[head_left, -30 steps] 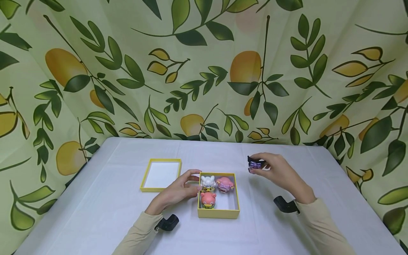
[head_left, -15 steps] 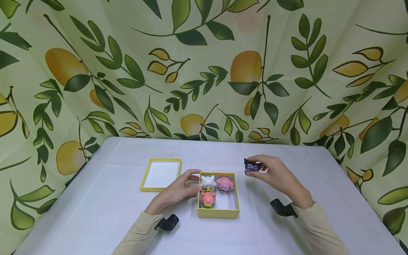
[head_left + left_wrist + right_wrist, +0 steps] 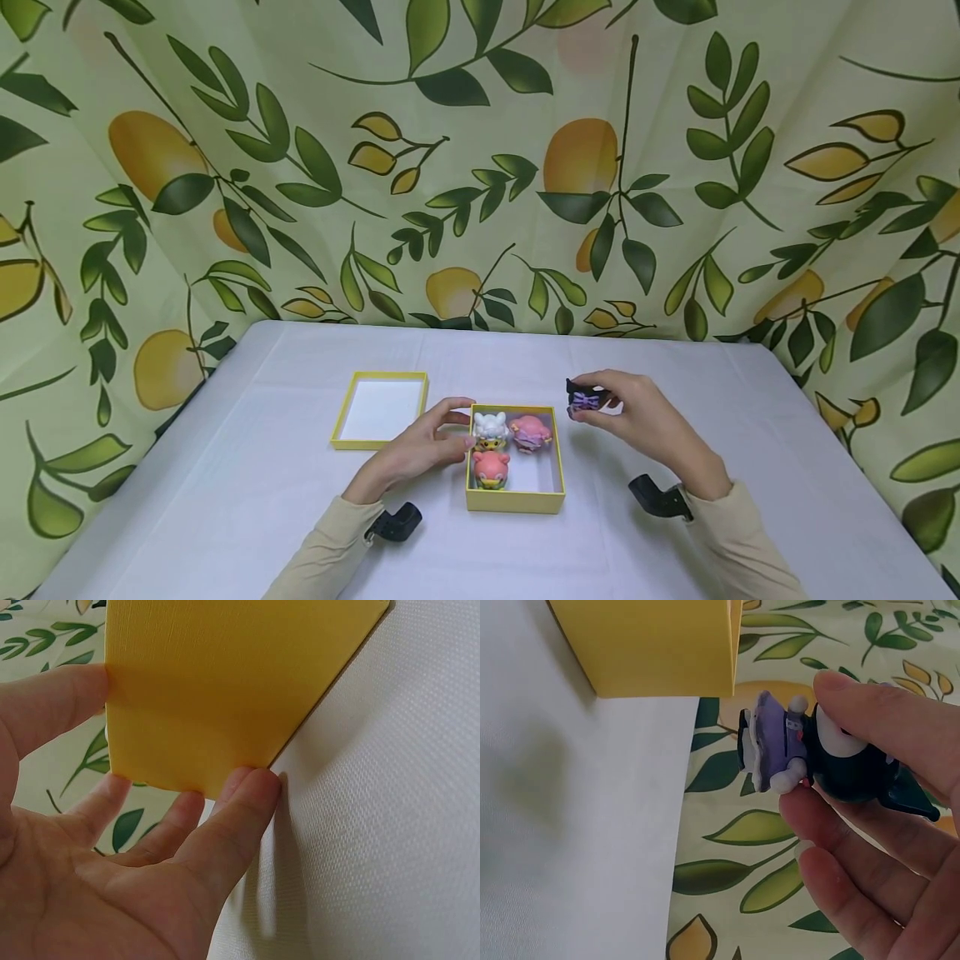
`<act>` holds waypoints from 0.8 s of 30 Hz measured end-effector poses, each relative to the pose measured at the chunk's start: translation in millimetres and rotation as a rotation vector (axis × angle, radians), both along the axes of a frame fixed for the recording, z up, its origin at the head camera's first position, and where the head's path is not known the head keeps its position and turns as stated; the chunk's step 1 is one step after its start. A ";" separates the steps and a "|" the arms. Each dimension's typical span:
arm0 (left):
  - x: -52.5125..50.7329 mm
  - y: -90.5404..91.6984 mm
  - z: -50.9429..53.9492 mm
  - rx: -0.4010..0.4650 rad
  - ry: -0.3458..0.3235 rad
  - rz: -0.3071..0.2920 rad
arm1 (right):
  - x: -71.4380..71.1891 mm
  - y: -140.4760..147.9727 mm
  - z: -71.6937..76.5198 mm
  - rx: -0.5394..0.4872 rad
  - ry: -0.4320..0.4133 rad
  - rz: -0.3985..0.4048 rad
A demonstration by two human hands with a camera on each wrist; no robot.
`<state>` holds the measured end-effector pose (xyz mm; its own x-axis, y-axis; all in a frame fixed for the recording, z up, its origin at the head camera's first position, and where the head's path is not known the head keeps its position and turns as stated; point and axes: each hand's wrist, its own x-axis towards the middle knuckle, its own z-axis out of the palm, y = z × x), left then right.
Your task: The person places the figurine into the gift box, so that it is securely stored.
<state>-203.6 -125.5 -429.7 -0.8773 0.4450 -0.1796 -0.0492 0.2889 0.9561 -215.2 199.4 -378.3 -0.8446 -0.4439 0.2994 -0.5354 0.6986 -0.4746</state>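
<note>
In the head view, an open yellow box (image 3: 516, 501) holds three small toy figurines. One is a white-hooded figurine (image 3: 491, 431), one a pink figurine in a lilac skirt (image 3: 531, 433), and one a pink-headed figurine (image 3: 491, 469). My left hand (image 3: 426, 446) holds the box at its left side, thumb at the rim and fingers around the far corner. A black-hooded figurine in a purple dress (image 3: 778, 742) is pinched between the thumb and fingers of my right hand (image 3: 641, 415). It hangs above the table, right of the box, lying sideways in the right wrist view.
A shallow yellow box lid (image 3: 380, 411) with a white inside lies behind and left of the box. White cloth covers the table (image 3: 225, 500). A leaf-and-fruit patterned curtain (image 3: 480, 192) rises behind the table. Inside the box, the near right quarter shows bare white bottom.
My right hand has moved left and slightly nearer, carrying the black-hooded figurine closer to the box. The left hand, box and lid stay where they were.
</note>
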 end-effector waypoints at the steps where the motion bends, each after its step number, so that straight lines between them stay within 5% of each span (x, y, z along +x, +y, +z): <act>1: 0.0 0.3 0.0 0.001 0.001 -0.001 | 0.8 -0.3 0.1 0.001 -0.001 -0.002; 24: -0.6 2.3 -0.7 -0.007 -0.008 0.012 | 12.7 -12.8 3.2 -0.015 0.024 0.046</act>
<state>-204.2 -123.2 -430.4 -0.8811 0.4331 -0.1898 -0.0604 0.2951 0.9536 -202.5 186.6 -375.1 -0.8160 -0.4771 0.3264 -0.5781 0.6661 -0.4713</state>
